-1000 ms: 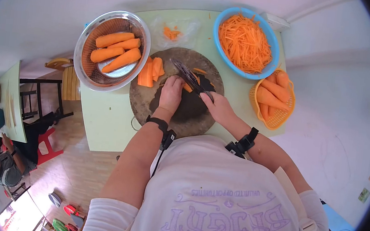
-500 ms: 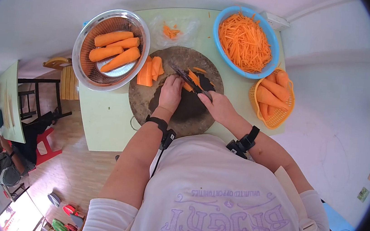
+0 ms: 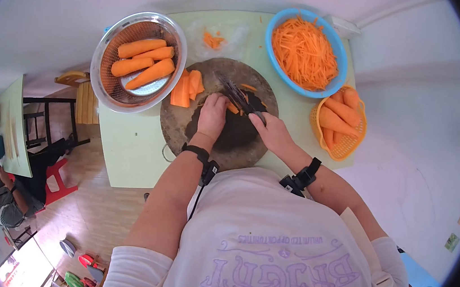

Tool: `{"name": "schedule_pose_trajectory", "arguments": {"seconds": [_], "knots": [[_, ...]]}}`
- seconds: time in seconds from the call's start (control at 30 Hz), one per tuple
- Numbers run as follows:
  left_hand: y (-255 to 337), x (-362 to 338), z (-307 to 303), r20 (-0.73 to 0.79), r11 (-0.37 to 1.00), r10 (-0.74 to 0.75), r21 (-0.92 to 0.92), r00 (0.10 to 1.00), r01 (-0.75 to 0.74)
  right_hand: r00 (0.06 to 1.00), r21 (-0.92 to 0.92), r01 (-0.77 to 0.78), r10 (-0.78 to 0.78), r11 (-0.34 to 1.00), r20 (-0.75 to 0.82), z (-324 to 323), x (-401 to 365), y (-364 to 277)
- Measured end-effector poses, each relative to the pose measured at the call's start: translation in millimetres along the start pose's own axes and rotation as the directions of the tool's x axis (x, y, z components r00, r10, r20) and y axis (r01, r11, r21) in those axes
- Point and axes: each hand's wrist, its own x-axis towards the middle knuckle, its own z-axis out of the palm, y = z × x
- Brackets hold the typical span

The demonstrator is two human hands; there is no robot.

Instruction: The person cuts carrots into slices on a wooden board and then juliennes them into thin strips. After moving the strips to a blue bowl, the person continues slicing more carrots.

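— Carrot [image 3: 235,109]?
— On the board [image 3: 178,123], pinned under curled left hand [image 3: 212,116].
— Knife [image 3: 235,94]?
— Gripped tight in right hand [image 3: 271,132], blade over the carrot.
— Around?
— Slabs [image 3: 186,87] just left, colander [image 3: 101,80] beyond; bowl [image 3: 339,54] of shreds [image 3: 305,53] and basket [image 3: 348,148] on the right.

The gap between the left grip [image 3: 212,116] and the right grip [image 3: 272,134] is narrow and filled by the knife [image 3: 238,96] and a carrot piece [image 3: 234,109] under the left fingers. Left of the left grip the chopping board [image 3: 177,129] is bare, with open tabletop [image 3: 127,151] beyond. Ahead and to the left, carrot slabs [image 3: 186,87] lie just beside the steel colander [image 3: 100,86], closing that way. The blue basket [image 3: 269,37] stands ahead of the right grip and the yellow basket [image 3: 343,156] to its right, across a bare strip of tabletop.
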Motion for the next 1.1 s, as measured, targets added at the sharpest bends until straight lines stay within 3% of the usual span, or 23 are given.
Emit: {"name": "schedule_pose_trajectory", "arguments": {"seconds": [0.13,0.43,0.57,0.67,0.73,1.1], "knots": [[0.5,-0.9,0.5,0.002,0.999,-0.012,0.041,1.000,0.012,0.996,-0.093,0.090,-0.089,0.992,0.019,-1.3,-5.0,-2.6],[3.6,1.0,-2.1,-0.014,0.999,0.015,0.030,1.000,-0.015,0.998,-0.139,0.051,-0.045,0.989,0.043,-2.7,-1.6,-4.7],[1.4,0.0,-1.9,0.003,1.000,0.008,0.026,1.000,-0.008,0.998,-0.143,0.032,-0.024,0.989,0.059,2.5,1.8,0.3],[1.3,0.1,0.4,-0.011,1.000,0.023,0.003,1.000,-0.023,0.998,-0.078,0.064,-0.061,0.995,0.033,5.9,2.8,9.9],[0.5,0.2,-0.1,-0.021,1.000,0.027,-0.002,0.999,-0.027,0.999,0.011,0.007,-0.007,1.000,0.045,5.2,3.4,8.8],[0.8,-1.0,-0.1,0.006,1.000,0.001,0.024,1.000,-0.001,0.997,-0.087,0.073,-0.070,0.993,0.039,-2.9,-3.4,3.6]]}}
